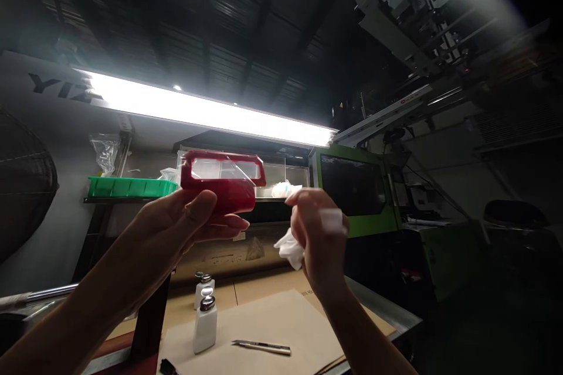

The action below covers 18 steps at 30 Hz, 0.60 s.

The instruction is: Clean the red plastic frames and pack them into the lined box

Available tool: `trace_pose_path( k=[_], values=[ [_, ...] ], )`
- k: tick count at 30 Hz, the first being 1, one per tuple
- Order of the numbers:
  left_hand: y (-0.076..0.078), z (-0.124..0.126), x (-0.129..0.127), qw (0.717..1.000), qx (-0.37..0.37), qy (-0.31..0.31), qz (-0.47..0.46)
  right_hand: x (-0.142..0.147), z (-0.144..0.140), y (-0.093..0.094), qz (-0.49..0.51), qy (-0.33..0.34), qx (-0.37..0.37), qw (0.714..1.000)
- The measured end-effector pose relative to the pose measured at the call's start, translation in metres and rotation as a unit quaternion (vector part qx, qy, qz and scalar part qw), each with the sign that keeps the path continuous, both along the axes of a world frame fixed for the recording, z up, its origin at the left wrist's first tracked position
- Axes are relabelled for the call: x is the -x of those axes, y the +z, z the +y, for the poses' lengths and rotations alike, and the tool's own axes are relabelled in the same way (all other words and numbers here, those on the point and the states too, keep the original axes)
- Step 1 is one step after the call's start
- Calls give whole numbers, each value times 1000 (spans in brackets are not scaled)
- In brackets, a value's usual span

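Judging by the pose, this is an inspect-and-wipe step: the red translucent plastic housing with a clear window (223, 179) is raised toward the strip light, at ten o'clock from the crumpled white cloth (290, 248). Next, the cloth must meet it. Left hand (189, 220) grips the housing from below, fingers extended; right hand (319, 240) is closed around the cloth, wrist bent.

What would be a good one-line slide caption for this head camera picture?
Left hand holds a red plastic part up toward the strip light while the right hand grips a white cloth.
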<state>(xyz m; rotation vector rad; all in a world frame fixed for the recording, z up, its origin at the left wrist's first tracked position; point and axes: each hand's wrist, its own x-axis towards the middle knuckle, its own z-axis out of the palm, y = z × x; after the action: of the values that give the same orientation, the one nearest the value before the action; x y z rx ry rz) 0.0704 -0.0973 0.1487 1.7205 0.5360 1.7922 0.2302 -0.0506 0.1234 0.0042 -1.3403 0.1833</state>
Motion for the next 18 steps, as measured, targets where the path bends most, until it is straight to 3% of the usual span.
trace_pose_path(
  k=[1,3,5,6,11,13,16,18],
  values=[
    [0,0,0,1000,-8,14,20,0,-2,-6,-52,-91,-74,992],
    [0,1,1,997,-26,41,65,2,-3,-16,-177,-249,-220,926],
    [-1,3,1,996,-20,53,70,6,1,-21,-243,-348,-303,854],
    [-2,4,2,995,-19,56,78,8,5,-21,-244,-378,-312,837],
    [-4,8,4,993,-11,48,111,2,27,-12,-203,-452,-268,826],
    [-5,8,5,992,8,59,111,-5,30,-10,-149,-482,-223,834],
    [-8,9,5,991,35,77,103,-10,29,-17,-90,-479,-170,857],
    [-11,12,5,991,50,78,94,-6,26,-27,-128,-455,-207,856]
  ],
)
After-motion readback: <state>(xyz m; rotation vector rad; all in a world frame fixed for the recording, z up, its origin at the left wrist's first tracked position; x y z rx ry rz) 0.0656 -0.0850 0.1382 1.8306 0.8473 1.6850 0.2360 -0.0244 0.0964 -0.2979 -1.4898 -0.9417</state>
